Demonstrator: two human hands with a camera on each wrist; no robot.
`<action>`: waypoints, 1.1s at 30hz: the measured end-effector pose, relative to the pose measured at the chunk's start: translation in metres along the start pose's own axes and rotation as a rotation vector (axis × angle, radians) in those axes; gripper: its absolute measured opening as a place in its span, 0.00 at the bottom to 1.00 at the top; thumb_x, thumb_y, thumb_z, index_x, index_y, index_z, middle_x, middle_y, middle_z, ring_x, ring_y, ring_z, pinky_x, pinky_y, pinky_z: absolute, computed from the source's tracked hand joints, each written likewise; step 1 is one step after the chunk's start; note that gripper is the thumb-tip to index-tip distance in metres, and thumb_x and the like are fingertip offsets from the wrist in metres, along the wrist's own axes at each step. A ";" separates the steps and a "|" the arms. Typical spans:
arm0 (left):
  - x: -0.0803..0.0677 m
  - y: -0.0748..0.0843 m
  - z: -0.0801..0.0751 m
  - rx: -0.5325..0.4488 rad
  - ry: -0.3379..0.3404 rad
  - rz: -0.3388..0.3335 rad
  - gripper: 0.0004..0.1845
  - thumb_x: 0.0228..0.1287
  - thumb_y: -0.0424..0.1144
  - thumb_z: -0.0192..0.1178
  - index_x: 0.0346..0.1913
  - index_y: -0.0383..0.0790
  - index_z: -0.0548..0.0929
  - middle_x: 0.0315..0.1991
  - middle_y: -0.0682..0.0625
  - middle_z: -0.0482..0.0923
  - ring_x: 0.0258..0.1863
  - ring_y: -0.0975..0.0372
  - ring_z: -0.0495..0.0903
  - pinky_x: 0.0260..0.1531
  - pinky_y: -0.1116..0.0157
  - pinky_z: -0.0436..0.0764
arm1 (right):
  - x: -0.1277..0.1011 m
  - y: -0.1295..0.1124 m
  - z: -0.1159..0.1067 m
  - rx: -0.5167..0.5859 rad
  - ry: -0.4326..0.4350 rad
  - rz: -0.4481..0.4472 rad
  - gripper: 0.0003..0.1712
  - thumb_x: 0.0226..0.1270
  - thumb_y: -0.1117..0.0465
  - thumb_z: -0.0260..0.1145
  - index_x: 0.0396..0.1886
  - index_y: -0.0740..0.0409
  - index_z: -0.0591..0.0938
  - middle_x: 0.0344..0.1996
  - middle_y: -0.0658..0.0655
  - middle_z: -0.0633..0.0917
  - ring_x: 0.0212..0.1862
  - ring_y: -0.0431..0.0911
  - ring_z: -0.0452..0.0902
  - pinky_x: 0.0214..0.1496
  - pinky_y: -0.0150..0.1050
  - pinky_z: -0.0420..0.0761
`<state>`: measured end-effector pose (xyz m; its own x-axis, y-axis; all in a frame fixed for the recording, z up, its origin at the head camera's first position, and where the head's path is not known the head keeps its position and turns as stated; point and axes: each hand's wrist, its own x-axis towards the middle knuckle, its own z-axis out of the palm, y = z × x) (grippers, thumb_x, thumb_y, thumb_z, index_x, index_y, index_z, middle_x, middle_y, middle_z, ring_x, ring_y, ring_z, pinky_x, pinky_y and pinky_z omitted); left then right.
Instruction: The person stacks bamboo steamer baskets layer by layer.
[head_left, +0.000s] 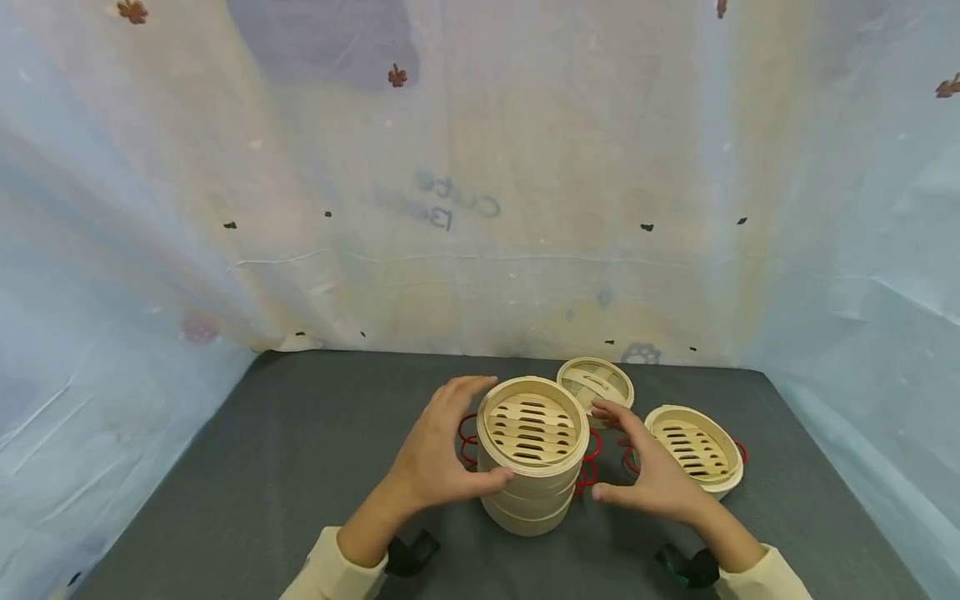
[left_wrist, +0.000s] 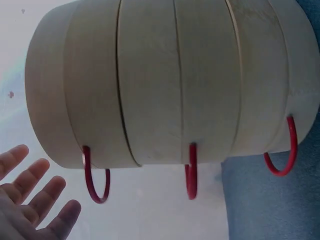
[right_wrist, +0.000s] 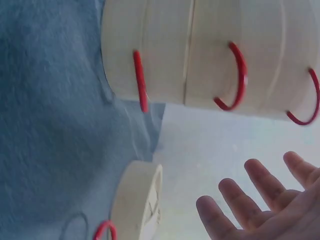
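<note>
A stack of three bamboo steamer baskets [head_left: 525, 500] stands upright on the dark table, its slatted inside facing up. Red ring handles [left_wrist: 192, 172] stick out from its sides, one per tier. My left hand [head_left: 446, 450] is at the stack's left, fingers spread and thumb overlapping its front in the head view. In the left wrist view those fingers are apart from the wall. On the other side my right hand [head_left: 648, 471] is held with fingers extended, a gap between it and the stack. Neither hand holds anything.
Behind the stack lies a round bamboo lid [head_left: 596, 387] with a strip handle. Another steamer basket [head_left: 693, 446] with red handles sits right of my right hand. The dark table [head_left: 315, 467] is bordered by pale hanging sheets [head_left: 525, 208] at the back and sides.
</note>
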<state>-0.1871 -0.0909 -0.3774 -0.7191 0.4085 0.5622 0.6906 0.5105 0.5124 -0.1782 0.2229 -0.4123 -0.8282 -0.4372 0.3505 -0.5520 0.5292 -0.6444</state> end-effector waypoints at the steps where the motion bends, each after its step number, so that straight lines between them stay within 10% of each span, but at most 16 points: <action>1: -0.001 -0.001 0.000 -0.003 -0.004 -0.008 0.48 0.41 0.60 0.71 0.70 0.58 0.63 0.66 0.56 0.67 0.64 0.59 0.67 0.53 0.49 0.75 | 0.000 -0.001 -0.002 -0.005 0.009 -0.002 0.60 0.45 0.58 0.79 0.75 0.43 0.54 0.69 0.51 0.66 0.66 0.43 0.65 0.53 0.43 0.74; 17: -0.008 -0.017 0.009 -0.129 -0.111 -0.125 0.51 0.43 0.59 0.73 0.72 0.54 0.60 0.63 0.56 0.67 0.58 0.65 0.73 0.50 0.58 0.80 | -0.008 -0.008 -0.038 -0.224 0.113 0.007 0.42 0.51 0.58 0.76 0.68 0.48 0.70 0.60 0.50 0.76 0.60 0.30 0.67 0.52 0.47 0.74; 33: -0.009 -0.021 0.013 -0.166 -0.106 -0.167 0.50 0.44 0.56 0.73 0.72 0.49 0.62 0.63 0.58 0.68 0.54 0.63 0.76 0.45 0.63 0.82 | -0.025 0.006 -0.055 -0.428 0.177 0.110 0.31 0.53 0.53 0.75 0.58 0.48 0.77 0.49 0.48 0.81 0.49 0.48 0.76 0.45 0.53 0.76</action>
<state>-0.1963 -0.0950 -0.4017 -0.8222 0.4103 0.3944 0.5588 0.4498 0.6967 -0.1658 0.2770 -0.3880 -0.8673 -0.2511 0.4299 -0.4193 0.8339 -0.3589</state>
